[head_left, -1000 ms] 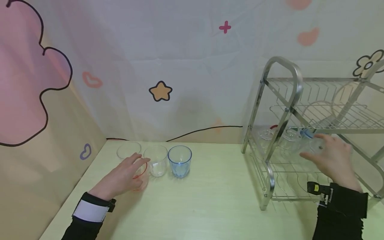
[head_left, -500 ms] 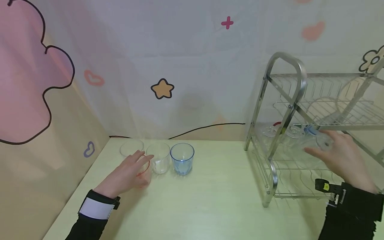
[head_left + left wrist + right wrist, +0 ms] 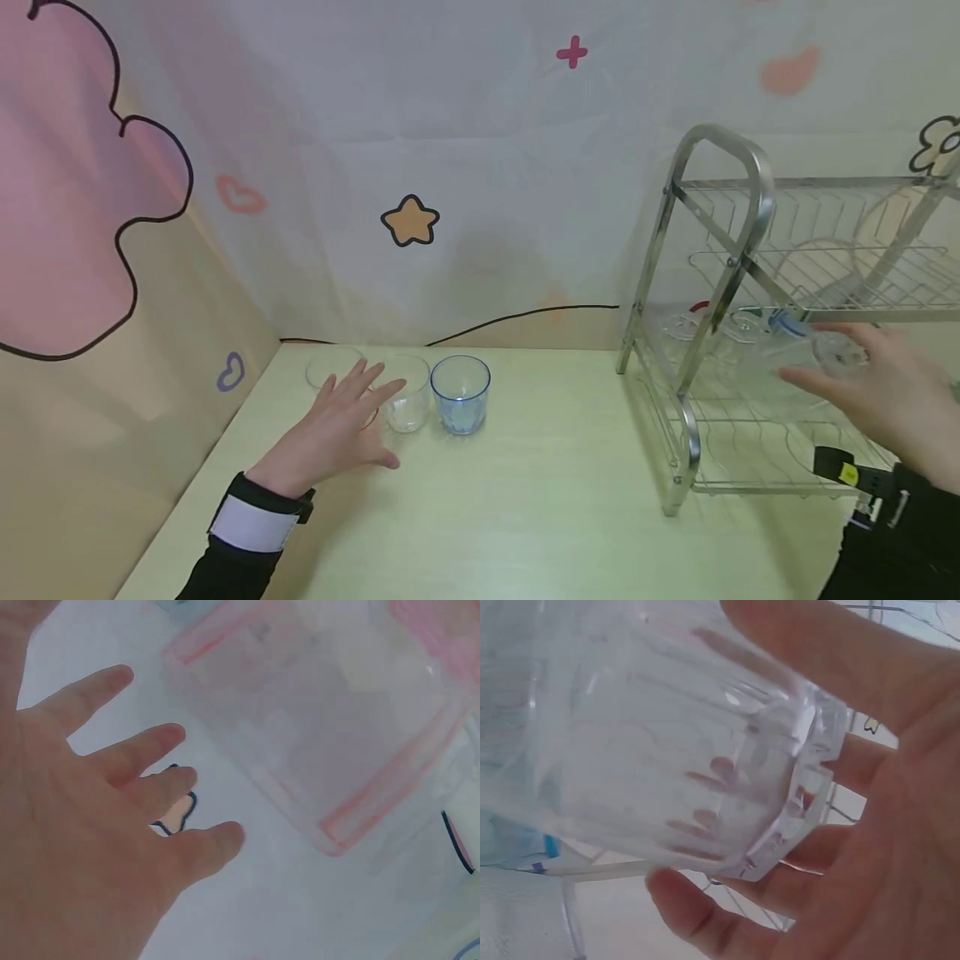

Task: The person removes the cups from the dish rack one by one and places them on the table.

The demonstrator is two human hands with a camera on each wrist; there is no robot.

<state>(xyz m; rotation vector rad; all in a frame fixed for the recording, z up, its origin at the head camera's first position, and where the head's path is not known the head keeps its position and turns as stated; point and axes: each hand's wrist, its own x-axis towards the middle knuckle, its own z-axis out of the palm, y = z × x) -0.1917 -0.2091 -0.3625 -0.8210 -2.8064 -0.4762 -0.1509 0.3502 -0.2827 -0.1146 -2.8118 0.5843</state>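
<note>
My left hand (image 3: pixel 330 437) hovers with fingers spread over a red-rimmed clear glass (image 3: pixel 371 418), which it mostly covers in the head view. In the left wrist view that pinkish glass (image 3: pixel 322 727) lies apart from the fingertips. Beside it stand a plain clear glass (image 3: pixel 407 408) and a blue glass (image 3: pixel 461 396); another clear rim (image 3: pixel 330 360) shows behind. At the rack's lower tier, my right hand (image 3: pixel 885 392) grips a clear glass (image 3: pixel 840 354) near its base. The right wrist view shows thumb and fingers around this glass (image 3: pixel 667 750), tilted on its side.
A two-tier metal rack (image 3: pixel 738 237) stands at the right. Upside-down glasses (image 3: pixel 741 327) sit on its lower tier, one near a blue part (image 3: pixel 789 323). Clear plates (image 3: pixel 817 267) lean on the upper tier. A printed cloth (image 3: pixel 495 167) hangs behind the table (image 3: pixel 525 500).
The left hand's fingers have spread and its thumb has come away from the red-rimmed glass. My right hand has moved right along the rack, the glass base moving with it. The view shifted slightly.
</note>
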